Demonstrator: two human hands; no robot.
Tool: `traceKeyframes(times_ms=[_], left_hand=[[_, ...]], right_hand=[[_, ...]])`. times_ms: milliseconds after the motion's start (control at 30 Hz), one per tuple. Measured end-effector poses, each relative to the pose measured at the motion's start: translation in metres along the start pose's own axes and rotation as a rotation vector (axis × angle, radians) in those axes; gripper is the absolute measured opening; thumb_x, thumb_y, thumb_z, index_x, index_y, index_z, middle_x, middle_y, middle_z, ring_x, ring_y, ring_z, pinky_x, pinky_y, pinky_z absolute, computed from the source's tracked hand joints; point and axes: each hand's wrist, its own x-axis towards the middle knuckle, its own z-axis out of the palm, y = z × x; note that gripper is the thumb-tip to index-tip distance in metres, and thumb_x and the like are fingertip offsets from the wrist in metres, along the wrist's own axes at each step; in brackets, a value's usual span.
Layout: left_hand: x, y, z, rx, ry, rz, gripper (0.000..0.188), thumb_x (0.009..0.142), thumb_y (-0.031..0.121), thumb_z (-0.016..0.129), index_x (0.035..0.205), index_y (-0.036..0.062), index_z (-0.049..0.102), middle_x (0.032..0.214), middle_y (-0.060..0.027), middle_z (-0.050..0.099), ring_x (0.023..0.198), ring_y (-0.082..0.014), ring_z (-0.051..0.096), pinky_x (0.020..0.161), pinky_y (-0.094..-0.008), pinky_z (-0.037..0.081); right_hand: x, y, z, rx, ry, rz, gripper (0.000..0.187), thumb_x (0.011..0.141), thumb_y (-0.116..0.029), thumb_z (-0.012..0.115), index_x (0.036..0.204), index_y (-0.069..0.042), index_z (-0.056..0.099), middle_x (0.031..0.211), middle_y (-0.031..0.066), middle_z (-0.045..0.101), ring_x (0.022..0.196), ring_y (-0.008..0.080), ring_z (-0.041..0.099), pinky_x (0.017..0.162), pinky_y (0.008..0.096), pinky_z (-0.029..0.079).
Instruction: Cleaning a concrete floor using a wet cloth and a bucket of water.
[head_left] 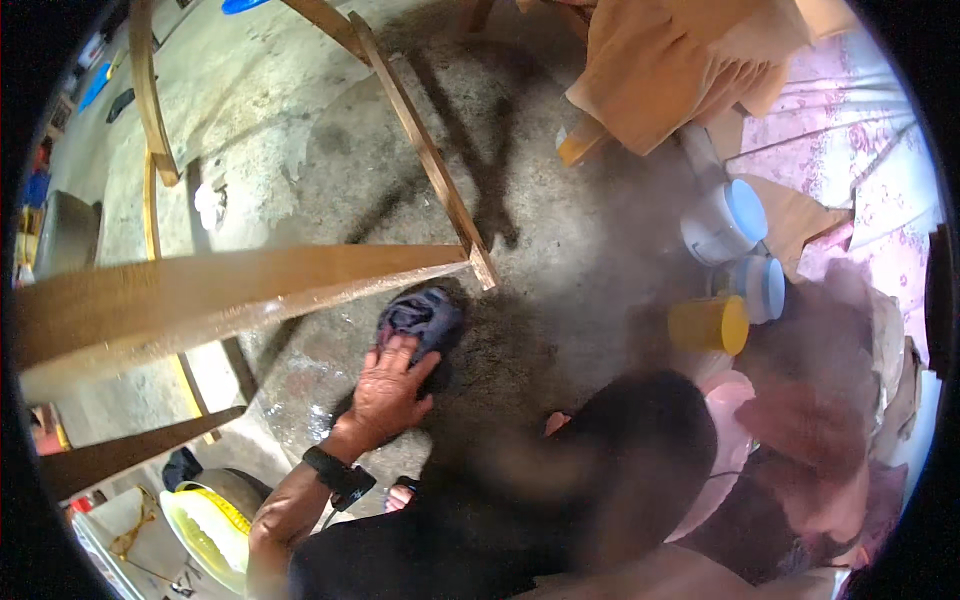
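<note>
My left hand [385, 400], with a dark band and watch on its wrist, reaches down to the wet concrete floor. Its fingers press on a bunched dark grey-blue rag [422, 318], and the thumb stands out to the right. At the right, a blurred skin-toned shape [815, 430] seems to be my right hand and forearm; its fingers cannot be made out. Beside it a pink plastic basin [725, 400] is partly hidden by my dark-clothed knee [650, 430].
A wooden frame [240, 290] with long rails and legs spans the left and top. White tubs with blue lids [745, 212] and a yellow container [712, 325] stand to the right, near floral cloth [810, 110] and tan cloth [690, 60]. A pale yellow-green basin [195, 520] sits lower left.
</note>
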Motion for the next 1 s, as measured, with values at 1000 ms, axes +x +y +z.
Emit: traceKeyframes(times_ms=[1000], left_hand=[[0.190,-0.120,-0.039,-0.097,0.253,0.166,0.063,0.072,0.024,0.063,0.129,0.0123,0.038,0.128,-0.0179,0.040,0.122,-0.0365,0.034,0.101,-0.0474,0.026]], right_hand=[[-0.001,0.024,0.048,0.006,0.027,-0.273,0.025,0.080,-0.022,0.053,0.093,-0.002,0.059,0.108,0.0209,0.056,0.107,0.0389,0.049,0.093,0.0513,0.038]])
